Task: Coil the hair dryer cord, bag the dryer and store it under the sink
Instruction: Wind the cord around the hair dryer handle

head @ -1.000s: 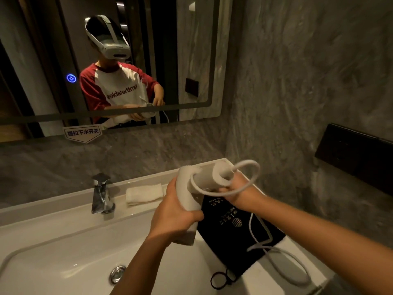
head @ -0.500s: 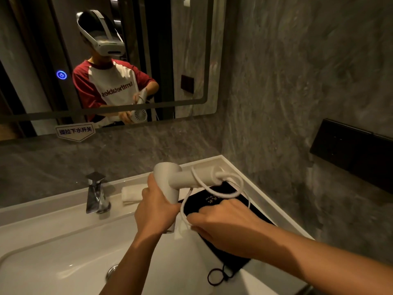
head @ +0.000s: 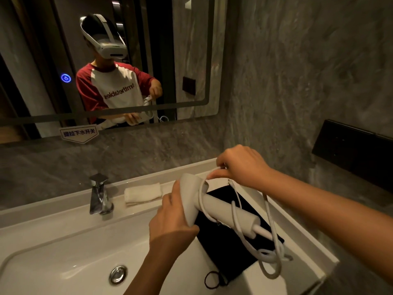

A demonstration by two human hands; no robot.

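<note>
My left hand (head: 170,211) grips the head of the white hair dryer (head: 221,207), whose handle points down to the right over the sink's right side. The white cord (head: 270,237) loops once or twice around the handle and hangs in slack loops below it. My right hand (head: 240,165) pinches the cord above the dryer's head, near the back rim. A black drawstring bag (head: 225,252) lies flat on the sink's right ledge under the dryer, its drawstring loop (head: 212,279) at the front.
The white sink (head: 63,248) has a chrome tap (head: 98,194) at the back and a drain plug (head: 118,274) in the bowl. A folded white towel (head: 142,192) lies on the back ledge. A mirror hangs above. A black panel (head: 353,150) is mounted on the right marble wall.
My right hand rose from below the dryer handle to above its head, carrying the cord up. The dryer tilted so its handle now points down right, and more cord hangs loose.
</note>
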